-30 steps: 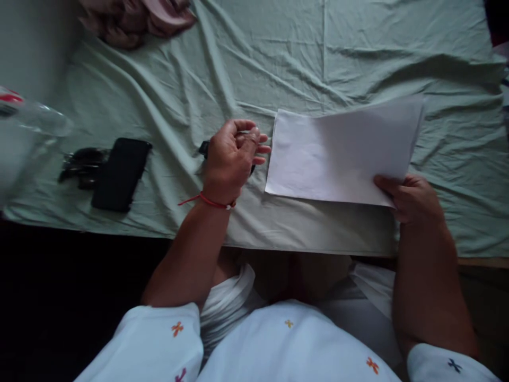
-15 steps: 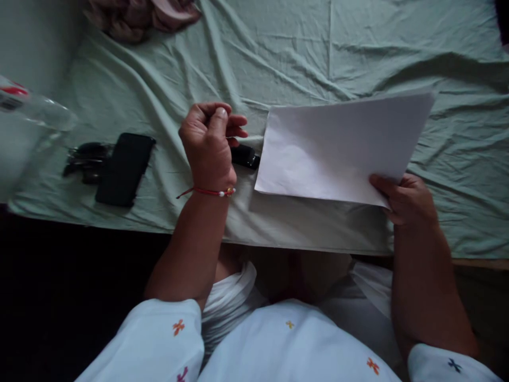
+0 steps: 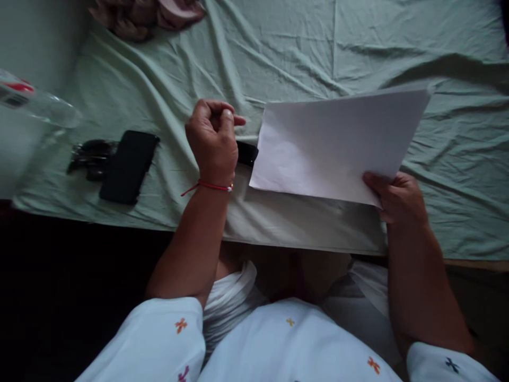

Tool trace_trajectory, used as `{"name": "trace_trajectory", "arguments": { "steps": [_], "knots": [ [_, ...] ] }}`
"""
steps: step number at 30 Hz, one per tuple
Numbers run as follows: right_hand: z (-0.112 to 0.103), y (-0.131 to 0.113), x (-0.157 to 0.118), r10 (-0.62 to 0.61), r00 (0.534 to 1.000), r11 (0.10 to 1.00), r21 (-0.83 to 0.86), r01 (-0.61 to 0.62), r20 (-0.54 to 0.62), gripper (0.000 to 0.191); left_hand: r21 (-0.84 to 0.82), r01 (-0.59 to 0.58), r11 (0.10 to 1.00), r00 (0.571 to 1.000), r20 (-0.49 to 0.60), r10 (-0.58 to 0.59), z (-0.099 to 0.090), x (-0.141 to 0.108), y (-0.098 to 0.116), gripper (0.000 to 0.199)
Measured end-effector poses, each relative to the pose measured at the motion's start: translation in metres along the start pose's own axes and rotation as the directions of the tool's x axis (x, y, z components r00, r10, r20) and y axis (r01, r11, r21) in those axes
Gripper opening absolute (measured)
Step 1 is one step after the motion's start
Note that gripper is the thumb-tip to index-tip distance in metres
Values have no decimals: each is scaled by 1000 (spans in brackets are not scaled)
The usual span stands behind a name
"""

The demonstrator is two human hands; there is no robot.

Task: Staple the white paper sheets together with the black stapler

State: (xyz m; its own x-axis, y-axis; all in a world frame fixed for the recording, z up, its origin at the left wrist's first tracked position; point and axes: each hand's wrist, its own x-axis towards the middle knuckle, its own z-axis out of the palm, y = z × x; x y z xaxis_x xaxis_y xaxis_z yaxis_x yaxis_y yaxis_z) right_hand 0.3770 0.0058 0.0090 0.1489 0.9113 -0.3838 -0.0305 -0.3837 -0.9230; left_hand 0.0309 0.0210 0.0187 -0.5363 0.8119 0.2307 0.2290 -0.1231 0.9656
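Note:
White paper sheets [image 3: 330, 143] are tilted above the green cloth, gripped at their lower right corner by my right hand [image 3: 400, 196], thumb on top. My left hand [image 3: 212, 135] is raised to the left of the paper, apart from it, with thumb and index finger pressed together and the other fingers curled. Whether something small is in that pinch cannot be made out. A black object [image 3: 247, 153] lies between my left hand and the paper's left edge, partly hidden by both.
A black phone [image 3: 129, 167] lies on the green cloth [image 3: 286, 58] at the left, beside dark sunglasses [image 3: 93, 156]. Farther left is a clear plastic bottle [image 3: 51, 109] with a red and white label. Crumpled pinkish fabric [image 3: 147, 16] sits at the back left.
My left hand has shifted slightly right and turned, its fingers more curled. The paper and my right hand have moved a little left. The view has shifted slightly.

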Motion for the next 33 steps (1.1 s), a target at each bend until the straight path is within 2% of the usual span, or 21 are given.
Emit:
{"name": "trace_trajectory", "arguments": {
  "steps": [3,5,7,11,15,17,20,26,29,33],
  "knots": [
    [4,0,-1,-23,1000,1000,5,23,-19,44,246,-67,967,998,36,60,-3,1,-3,10],
    [7,-1,-1,-25,999,999,27,26,-37,43,472,-86,878,996,58,66,-4,3,-6,13],
    [10,-1,-1,-23,998,998,59,26,-53,43,626,-51,779,996,85,-4,-5,5,-9,19],
    [14,-2,-1,-25,998,995,96,31,-62,43,715,-1,699,975,157,-160,-4,5,-7,27],
    [16,-2,-2,-22,997,996,89,28,-72,43,847,-56,528,942,220,-253,0,-1,10,27],
    [16,-2,-2,-35,997,995,88,41,-68,42,869,-82,488,933,240,-270,2,-4,15,28],
    [15,-1,-2,-47,997,996,77,51,-57,42,842,-75,534,948,226,-224,2,-8,9,24],
    [13,-1,-2,-31,997,998,45,34,-64,41,724,-152,673,957,278,-83,-5,-6,-27,23],
    [14,0,-2,-44,997,996,72,49,-69,41,640,-120,759,951,293,-96,-10,-4,-34,15],
    [15,0,-1,-44,997,994,95,50,-65,42,508,-67,859,930,344,-131,-13,-6,-27,20]
  ]
}}
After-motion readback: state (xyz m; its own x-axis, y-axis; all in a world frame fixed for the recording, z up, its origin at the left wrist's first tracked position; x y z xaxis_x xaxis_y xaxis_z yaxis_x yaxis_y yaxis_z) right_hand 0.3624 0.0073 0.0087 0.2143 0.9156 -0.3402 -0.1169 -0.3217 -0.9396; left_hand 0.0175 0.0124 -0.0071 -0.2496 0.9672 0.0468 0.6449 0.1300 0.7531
